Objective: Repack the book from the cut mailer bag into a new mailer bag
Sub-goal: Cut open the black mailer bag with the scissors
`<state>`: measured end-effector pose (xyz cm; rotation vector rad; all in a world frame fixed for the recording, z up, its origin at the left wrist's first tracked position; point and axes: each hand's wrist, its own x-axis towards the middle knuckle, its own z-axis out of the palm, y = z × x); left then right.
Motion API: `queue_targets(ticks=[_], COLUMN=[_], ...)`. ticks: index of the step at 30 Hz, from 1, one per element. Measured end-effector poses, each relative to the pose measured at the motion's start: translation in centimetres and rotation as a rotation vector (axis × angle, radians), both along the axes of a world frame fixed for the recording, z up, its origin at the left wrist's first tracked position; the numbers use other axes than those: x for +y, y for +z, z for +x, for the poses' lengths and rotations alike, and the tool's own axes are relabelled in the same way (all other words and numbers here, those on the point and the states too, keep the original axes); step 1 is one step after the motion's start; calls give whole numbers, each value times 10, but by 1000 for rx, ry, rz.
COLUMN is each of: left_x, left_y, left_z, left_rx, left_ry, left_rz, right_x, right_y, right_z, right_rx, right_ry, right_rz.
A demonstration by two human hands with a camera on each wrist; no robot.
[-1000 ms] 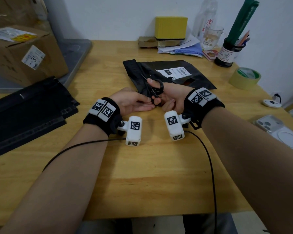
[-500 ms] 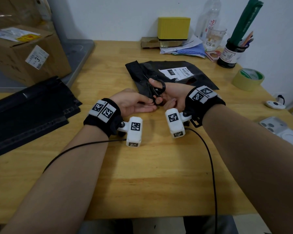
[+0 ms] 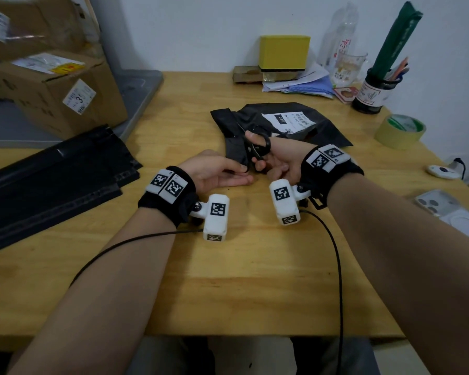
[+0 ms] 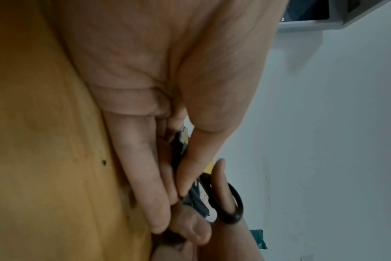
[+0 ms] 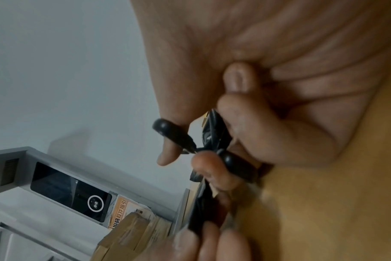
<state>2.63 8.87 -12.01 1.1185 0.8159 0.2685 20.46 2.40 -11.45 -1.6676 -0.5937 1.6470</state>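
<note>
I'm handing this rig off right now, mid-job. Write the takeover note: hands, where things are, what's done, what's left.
Right hand: thumb and fingers through the black scissors, blades at the bag's near-left edge.
Left hand: pinching that edge of the black mailer bag, which lies mid-table, label up.
Done: scissors are at the edge; how far the cut has gone cannot be told.
Left: finish the cut, pull out the book (not visible), slip it into a new bag, possibly from the black stack at left. Tape roll sits at right.
</note>
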Motion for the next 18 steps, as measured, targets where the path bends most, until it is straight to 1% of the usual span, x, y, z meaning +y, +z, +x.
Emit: queue_targets(ticks=[4, 7, 13, 18], left_x=[-11, -22, -44, -58], left_y=[1, 1, 0, 1], left_z=[-9, -16, -30, -44], left_rx=[-10, -14, -22, 24], left_ry=[36, 51, 121, 147], left_rz=[16, 22, 17, 25], right_x=[-30, -51, -88, -111], right_y=[2, 1, 2, 14], right_z=[-6, -10, -13, -14], right_rx=[43, 32, 25, 58], right_ry=[-53, -63, 16, 65], right_rz=[66, 82, 28, 90])
